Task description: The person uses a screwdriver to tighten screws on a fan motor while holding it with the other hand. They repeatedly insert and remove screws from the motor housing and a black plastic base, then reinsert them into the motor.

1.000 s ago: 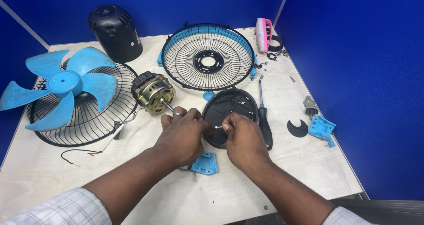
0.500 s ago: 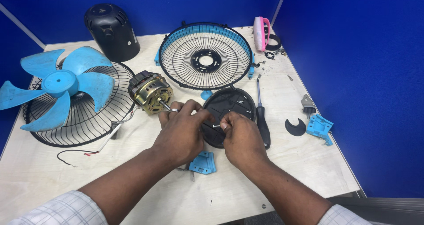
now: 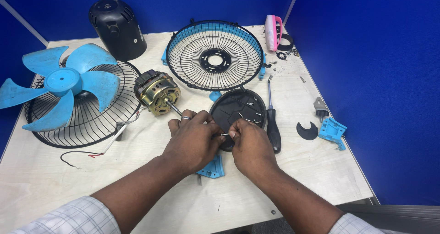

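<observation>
My left hand [image 3: 192, 140] and my right hand [image 3: 250, 144] meet at the middle of the table, fingertips pinched on a small metal screw [image 3: 224, 134] between them. They hover over the near rim of a round black plastic cover [image 3: 238, 108] that holds several loose screws. The brass-coloured fan motor [image 3: 156, 92] lies just beyond my left hand, its shaft pointing at my knuckles. A small blue plastic part [image 3: 211, 169] sits under my wrists.
A black-handled screwdriver [image 3: 272, 124] lies right of the cover. A wire guard with blue rim [image 3: 214, 55] is behind it. The blue fan blade [image 3: 59, 85] rests on another guard [image 3: 96, 119] at left. A black motor housing [image 3: 117, 27] stands at the back.
Both hands have stayed together at the cover's rim, with only small finger movement on the screw. The view has shifted slightly.
</observation>
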